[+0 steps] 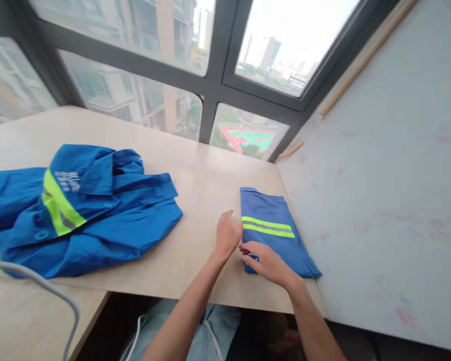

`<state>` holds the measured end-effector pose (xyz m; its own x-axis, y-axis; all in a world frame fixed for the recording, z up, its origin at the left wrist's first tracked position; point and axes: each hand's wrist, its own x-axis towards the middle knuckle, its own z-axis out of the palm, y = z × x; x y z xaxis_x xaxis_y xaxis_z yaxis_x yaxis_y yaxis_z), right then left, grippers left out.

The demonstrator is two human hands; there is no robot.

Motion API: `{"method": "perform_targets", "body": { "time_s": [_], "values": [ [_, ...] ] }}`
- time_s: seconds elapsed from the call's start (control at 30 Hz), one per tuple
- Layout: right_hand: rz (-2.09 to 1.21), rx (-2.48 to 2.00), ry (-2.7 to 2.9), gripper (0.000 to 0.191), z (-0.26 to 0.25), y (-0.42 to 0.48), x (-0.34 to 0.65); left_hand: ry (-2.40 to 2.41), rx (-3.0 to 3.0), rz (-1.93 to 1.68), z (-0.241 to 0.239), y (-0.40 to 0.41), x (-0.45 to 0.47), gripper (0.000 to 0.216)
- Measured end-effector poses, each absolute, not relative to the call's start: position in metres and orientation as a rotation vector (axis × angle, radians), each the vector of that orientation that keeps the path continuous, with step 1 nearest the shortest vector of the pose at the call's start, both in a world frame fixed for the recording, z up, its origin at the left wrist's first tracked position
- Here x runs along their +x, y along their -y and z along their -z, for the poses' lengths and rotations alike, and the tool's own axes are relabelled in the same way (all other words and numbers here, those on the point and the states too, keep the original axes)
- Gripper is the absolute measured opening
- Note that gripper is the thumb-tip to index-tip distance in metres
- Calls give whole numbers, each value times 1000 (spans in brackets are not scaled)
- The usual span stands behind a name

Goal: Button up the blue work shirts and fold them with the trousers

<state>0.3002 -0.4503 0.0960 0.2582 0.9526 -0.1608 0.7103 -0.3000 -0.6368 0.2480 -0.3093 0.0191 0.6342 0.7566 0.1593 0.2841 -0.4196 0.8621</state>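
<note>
A folded blue work garment (266,208) lies flat at the right, with yellow-green and grey reflective stripes across it. My left hand (228,233) is at its left edge, the fingers curled in and mostly hidden behind the back of the hand. Over the garment's lower left part is my right hand (265,260), its fingers bent and the thumb apart from them. Something dark red shows at the right fingertips, too small to make out. On the left, a blue work jacket (135,215) lies loosely bunched, with a collar, buttons, white lettering and a reflective band.
Both garments rest on a pale wooden tabletop (199,200). A wall (383,190) closes off its right side, and dark window frames (210,95) stand behind. A grey-white cable (60,291) loops over the lower left. The front edge is near my lap.
</note>
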Motion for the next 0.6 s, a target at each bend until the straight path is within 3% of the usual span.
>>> {"method": "perform_targets", "body": {
  "time_s": [0.1, 0.27, 0.43, 0.5, 0.6],
  "values": [
    [-563, -2187, 1279, 22, -92, 491, 312, -460, 2183, -651, -28, 345, 250, 55],
    [-223, -2218, 987, 23, -77, 542, 317, 35, 2457, -486, -45, 383, 260, 47],
    [111, -2179, 678, 26, -62, 575, 314, 149, 2592, -241, -36, 409, 273, 76],
    [158, -2159, 570, 25, -59, 584, 315, 126, 2630, -217, -31, 419, 279, 66],
    [175, -2122, 483, 25, -55, 592, 317, 49, 2588, -281, -28, 427, 286, 25]
  ]
}}
